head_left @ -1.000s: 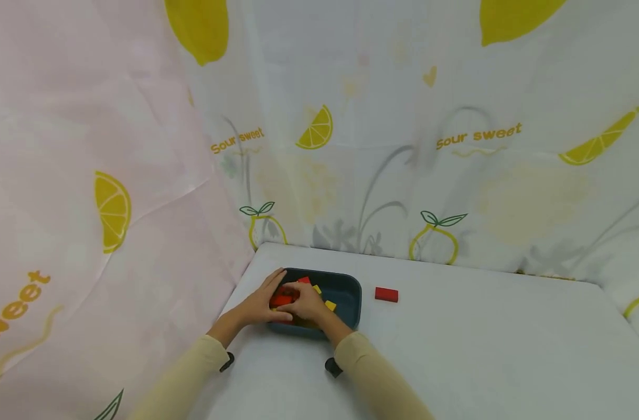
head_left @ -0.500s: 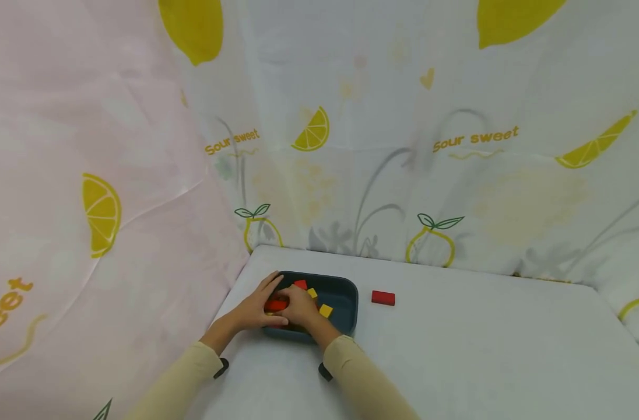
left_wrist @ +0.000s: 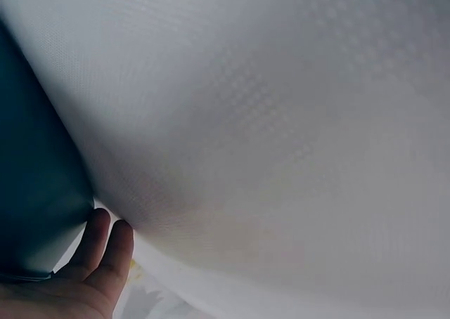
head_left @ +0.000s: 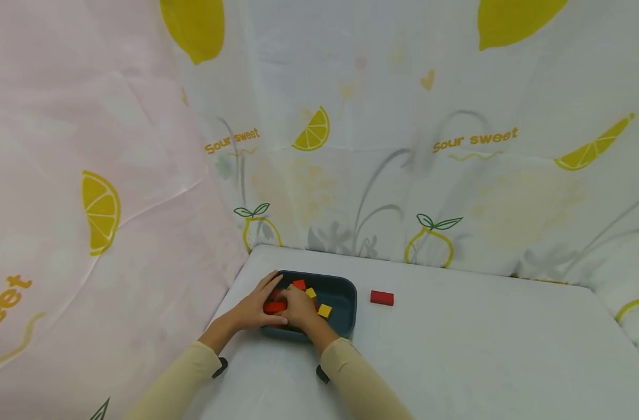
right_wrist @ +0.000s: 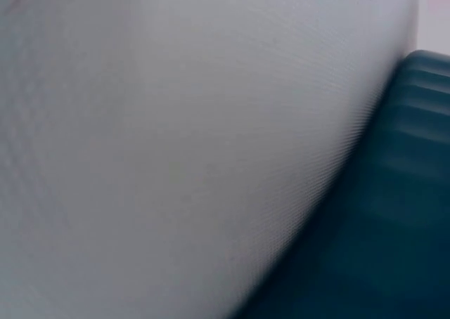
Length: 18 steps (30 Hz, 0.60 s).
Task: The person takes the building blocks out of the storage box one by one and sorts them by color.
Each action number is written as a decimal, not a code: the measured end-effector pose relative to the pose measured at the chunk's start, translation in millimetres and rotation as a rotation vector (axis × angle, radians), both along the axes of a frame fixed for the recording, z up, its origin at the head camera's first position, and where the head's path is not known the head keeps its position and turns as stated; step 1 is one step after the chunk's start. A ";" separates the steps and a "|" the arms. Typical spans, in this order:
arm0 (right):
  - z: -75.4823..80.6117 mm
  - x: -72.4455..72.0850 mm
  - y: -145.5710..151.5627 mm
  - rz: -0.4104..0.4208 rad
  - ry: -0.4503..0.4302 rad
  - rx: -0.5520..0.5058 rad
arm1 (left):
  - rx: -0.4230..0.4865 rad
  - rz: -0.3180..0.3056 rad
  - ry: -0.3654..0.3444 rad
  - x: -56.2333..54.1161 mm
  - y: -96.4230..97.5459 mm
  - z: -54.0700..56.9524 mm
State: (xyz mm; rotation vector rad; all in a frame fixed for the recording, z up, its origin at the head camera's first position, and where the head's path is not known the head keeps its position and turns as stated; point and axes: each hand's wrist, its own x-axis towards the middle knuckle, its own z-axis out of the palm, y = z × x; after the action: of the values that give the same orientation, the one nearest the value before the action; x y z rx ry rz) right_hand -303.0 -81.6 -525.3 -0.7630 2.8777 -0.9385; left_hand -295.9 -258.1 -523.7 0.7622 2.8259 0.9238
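Note:
In the head view a dark blue-green tray (head_left: 355, 306) holds several red and yellow blocks. My left hand (head_left: 251, 310) lies at its left end, fingers spread along the rim and thumb by the near side. In the left wrist view, fingers (left_wrist: 116, 259) of that hand are beside the tray's outer wall (left_wrist: 35, 164). Over the tray's left part, my right hand (head_left: 301, 309) reaches down among the blocks, and its fingertips are hidden. Close to it are a red block (head_left: 274, 307), a second red block (head_left: 299, 284) and a yellow block (head_left: 325, 311).
One red block (head_left: 382, 298) lies on the white table (head_left: 471, 344) to the right of the tray. Hanging cloth with lemon prints borders the table behind (head_left: 377, 192) and on the left. The right wrist view shows only the tray's outside (right_wrist: 394, 192) and white surface.
Both hands stay at the tray's left part, the right one shifting slightly among the blocks. The whole head view has shifted a little. The red block on the table has not moved.

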 end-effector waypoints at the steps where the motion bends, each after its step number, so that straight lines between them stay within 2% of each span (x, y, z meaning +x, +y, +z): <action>1: 1.3 -0.9 1.0 0.002 -0.001 -0.013 | -0.006 0.001 0.004 -1.1 0.5 0.9; 9: 5.4 -9.0 5.5 0.013 0.044 -0.045 | -0.011 0.015 0.025 -8.8 4.3 8.0; 18: -6.5 1.1 5.3 0.039 0.013 -0.102 | -0.002 0.012 0.017 1.4 1.4 -2.2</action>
State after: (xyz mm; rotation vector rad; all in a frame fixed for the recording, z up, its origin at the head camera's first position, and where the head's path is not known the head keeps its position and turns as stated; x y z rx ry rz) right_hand -301.9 -76.4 -531.9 -0.8324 2.8336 -1.0872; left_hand -294.5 -256.7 -525.9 0.7576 2.8482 0.9200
